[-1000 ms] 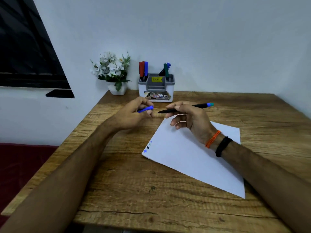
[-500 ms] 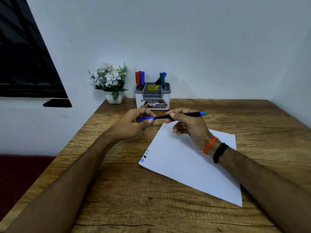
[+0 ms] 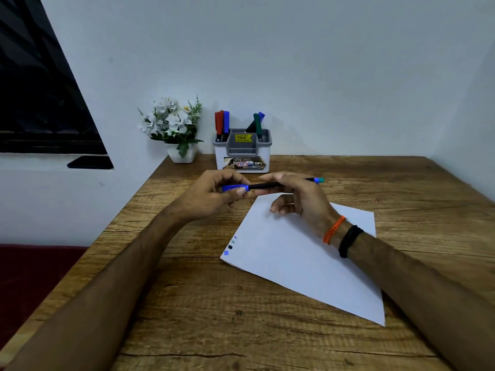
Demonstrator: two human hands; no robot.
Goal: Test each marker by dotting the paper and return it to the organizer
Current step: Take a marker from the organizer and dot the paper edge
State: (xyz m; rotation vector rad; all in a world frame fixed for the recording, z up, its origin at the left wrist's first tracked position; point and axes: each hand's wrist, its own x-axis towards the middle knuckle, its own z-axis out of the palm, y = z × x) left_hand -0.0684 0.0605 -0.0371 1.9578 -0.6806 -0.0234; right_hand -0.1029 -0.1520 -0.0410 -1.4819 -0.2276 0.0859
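Pale wall (image 3: 321,62) behind, and a wooden desk (image 3: 187,317) spread out under me, grain running wide. On it lay the white paper (image 3: 294,258), turned at an angle, a small column of test dots (image 3: 230,246) near its left corner. Back by the wall stood the grey-and-white organizer (image 3: 242,153) with red, blue and green markers upright in it, a little pot of white flowers (image 3: 174,124) just beside it.

Both hands hovered above the desk, between organizer and paper. My right hand (image 3: 294,199) pinched the black barrel of the marker (image 3: 270,185), its teal end poking out to the right. My left hand (image 3: 211,194) pinched the blue cap (image 3: 234,187), which sat at the barrel's tip; whether it was fully seated, I couldn't tell.

Risk, as I judged it: cap going on crooked, the tip smearing ink on my fingers. Or a half-seated cap, and the marker drying out in the organizer.
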